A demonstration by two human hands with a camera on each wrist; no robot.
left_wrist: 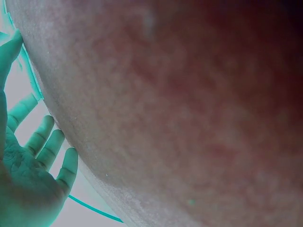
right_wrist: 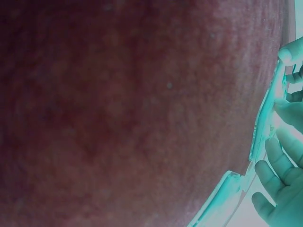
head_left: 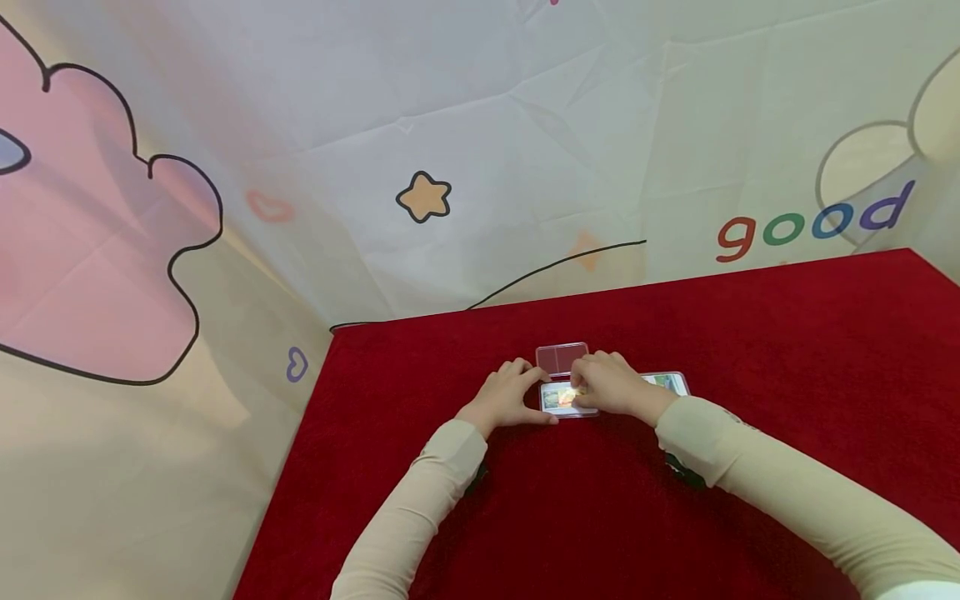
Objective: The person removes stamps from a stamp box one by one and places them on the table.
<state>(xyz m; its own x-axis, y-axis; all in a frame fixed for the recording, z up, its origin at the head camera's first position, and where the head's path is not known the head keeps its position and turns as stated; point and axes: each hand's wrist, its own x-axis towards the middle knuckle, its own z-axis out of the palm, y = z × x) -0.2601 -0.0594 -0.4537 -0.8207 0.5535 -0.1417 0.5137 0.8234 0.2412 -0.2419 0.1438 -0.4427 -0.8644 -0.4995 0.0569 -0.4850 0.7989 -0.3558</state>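
Note:
A small flat clear case (head_left: pixel 552 408) with a white and coloured picture inside lies on the red cloth. Its left end is held by my left hand (head_left: pixel 508 395), index finger at the far edge and thumb at the near edge. In the left wrist view, the other fingers (left_wrist: pixel 42 135) of that hand are spread and fairly straight. Bent over the right part of the case, my right hand (head_left: pixel 611 383) has its thumb and fingertips at the picture. Whether they pinch anything is too small to tell. Directly behind the case lies a clear panel (head_left: pixel 558 360).
Another clear-edged flat case (head_left: pixel 671 382) with a picture lies to the right, partly behind the right wrist. The red cloth (head_left: pixel 600 517) covers the table. A printed white backdrop (head_left: pixel 510 183) hangs along the table's far and left sides.

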